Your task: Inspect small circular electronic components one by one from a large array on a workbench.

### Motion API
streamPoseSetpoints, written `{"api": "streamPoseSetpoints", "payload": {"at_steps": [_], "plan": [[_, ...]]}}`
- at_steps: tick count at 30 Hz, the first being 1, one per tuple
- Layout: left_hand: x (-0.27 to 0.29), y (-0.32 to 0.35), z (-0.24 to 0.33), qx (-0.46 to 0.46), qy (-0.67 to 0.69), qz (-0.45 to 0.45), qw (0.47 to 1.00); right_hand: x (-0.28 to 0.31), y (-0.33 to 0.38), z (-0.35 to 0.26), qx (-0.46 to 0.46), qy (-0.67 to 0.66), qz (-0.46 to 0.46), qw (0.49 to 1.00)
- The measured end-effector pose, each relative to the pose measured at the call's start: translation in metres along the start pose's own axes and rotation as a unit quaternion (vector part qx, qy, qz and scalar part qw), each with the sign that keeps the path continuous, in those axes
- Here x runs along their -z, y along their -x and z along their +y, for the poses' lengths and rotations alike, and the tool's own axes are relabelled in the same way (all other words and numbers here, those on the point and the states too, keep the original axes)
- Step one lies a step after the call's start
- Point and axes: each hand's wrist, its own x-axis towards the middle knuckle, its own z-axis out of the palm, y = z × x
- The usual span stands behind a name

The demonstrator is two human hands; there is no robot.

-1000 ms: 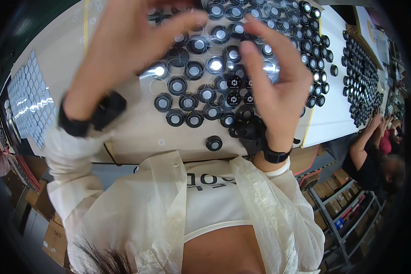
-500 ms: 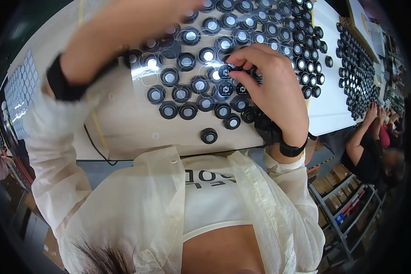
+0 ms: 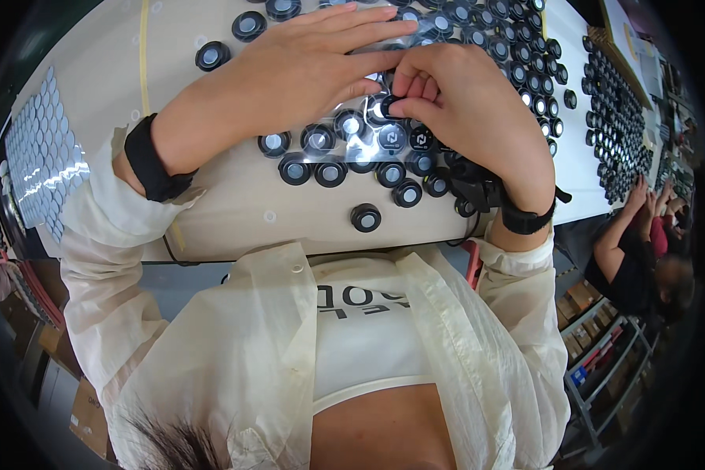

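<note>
My left hand (image 3: 298,74) lies palm down with its fingers stretched over a clear plastic sheet (image 3: 329,157). Beside its fingertips, my right hand (image 3: 470,102) is closed in a pinch. Thumb and forefinger grip the edge of a round black sticker (image 3: 387,107) at the sheet; part of it is hidden by the fingers. Two more black stickers with white marks show nearby, one of them this round sticker (image 3: 392,137). Under and around the sheet stand many round black caps with pale centres, such as this black cap (image 3: 294,168).
A lone black cap (image 3: 366,218) sits near the table's front edge. Another sheet with rows of pale discs (image 3: 47,157) lies at the far left. Many more caps fill a white table (image 3: 576,157) at the right, where another person's hands (image 3: 641,192) are at work.
My left hand has swung down from the upper left and come to rest on the sheet, next to the right hand. The right hand keeps its pinch at a sticker.
</note>
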Motion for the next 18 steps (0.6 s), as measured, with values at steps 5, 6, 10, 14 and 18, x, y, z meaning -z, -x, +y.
{"api": "streamPoseSetpoints", "payload": {"at_steps": [5,6,10,14,18], "plan": [[-0.002,0.001,0.001,-0.003,0.001,0.020,1.000,0.009,0.010,-0.019,-0.021,-0.029,-0.007,0.999],[0.000,-0.001,0.001,-0.005,0.004,0.020,1.000,0.015,0.017,-0.027,-0.048,-0.069,-0.048,0.995],[0.006,-0.007,0.008,-0.050,-0.035,0.103,0.993,0.034,0.035,-0.040,-0.027,-0.127,0.055,0.990],[0.045,0.014,0.058,-0.068,0.095,-0.043,0.992,0.055,0.067,-0.012,0.052,-0.242,0.083,0.965],[0.015,0.044,0.104,-0.108,0.038,-0.074,0.991,0.045,0.064,-0.003,0.032,-0.303,0.116,0.945]]}}
